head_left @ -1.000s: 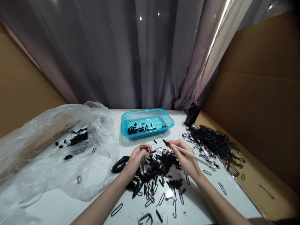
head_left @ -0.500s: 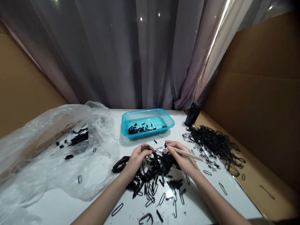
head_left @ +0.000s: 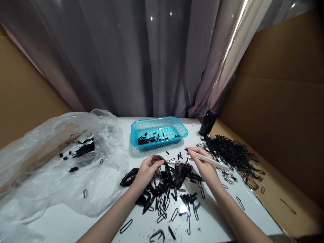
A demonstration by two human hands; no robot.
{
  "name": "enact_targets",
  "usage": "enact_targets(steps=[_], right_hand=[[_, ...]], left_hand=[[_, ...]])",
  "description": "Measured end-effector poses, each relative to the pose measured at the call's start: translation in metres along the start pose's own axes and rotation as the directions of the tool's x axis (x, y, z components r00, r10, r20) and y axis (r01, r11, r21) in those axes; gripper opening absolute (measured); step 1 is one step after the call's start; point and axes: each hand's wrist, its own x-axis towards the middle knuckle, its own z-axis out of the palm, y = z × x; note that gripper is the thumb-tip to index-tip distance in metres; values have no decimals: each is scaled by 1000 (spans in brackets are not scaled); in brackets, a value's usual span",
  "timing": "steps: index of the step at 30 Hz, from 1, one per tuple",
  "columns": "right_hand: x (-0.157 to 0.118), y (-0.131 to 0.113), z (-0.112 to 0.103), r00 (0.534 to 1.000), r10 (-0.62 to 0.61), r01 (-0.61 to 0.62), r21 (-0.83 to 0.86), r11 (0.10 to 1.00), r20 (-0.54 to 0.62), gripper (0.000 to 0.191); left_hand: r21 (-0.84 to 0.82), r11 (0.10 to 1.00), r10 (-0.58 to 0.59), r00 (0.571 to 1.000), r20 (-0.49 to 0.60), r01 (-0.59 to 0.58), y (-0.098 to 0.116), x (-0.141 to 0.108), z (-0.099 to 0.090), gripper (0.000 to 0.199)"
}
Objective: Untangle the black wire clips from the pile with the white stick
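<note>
My left hand [head_left: 146, 170] pinches a black loop [head_left: 158, 158] over the black pile [head_left: 169, 182]; my right hand [head_left: 205, 167] grips a white stick [head_left: 211, 160].

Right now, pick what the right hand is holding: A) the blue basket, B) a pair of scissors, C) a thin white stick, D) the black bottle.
C: the right hand grips a thin white stick above the black loop pile; the blue basket and black bottle sit untouched farther back.
</note>
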Motion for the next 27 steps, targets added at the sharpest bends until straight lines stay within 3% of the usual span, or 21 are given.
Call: enact_targets(steps=[7, 15, 27], right_hand=[[12, 28, 13, 994, -83, 93, -136, 986, 78, 23], [22, 42, 20, 950, -191, 244, -202, 949, 248, 16], [23, 51, 18, 968, -126, 158, -134, 978, 216, 26]], left_hand=[[55, 998, 11, 1000, -2, -11, 2, -2, 2, 19], [44, 999, 5, 1000, 25, -6, 4, -2, 5, 18], [48, 999, -7, 998, 61, 4, 5, -2, 3, 20]])
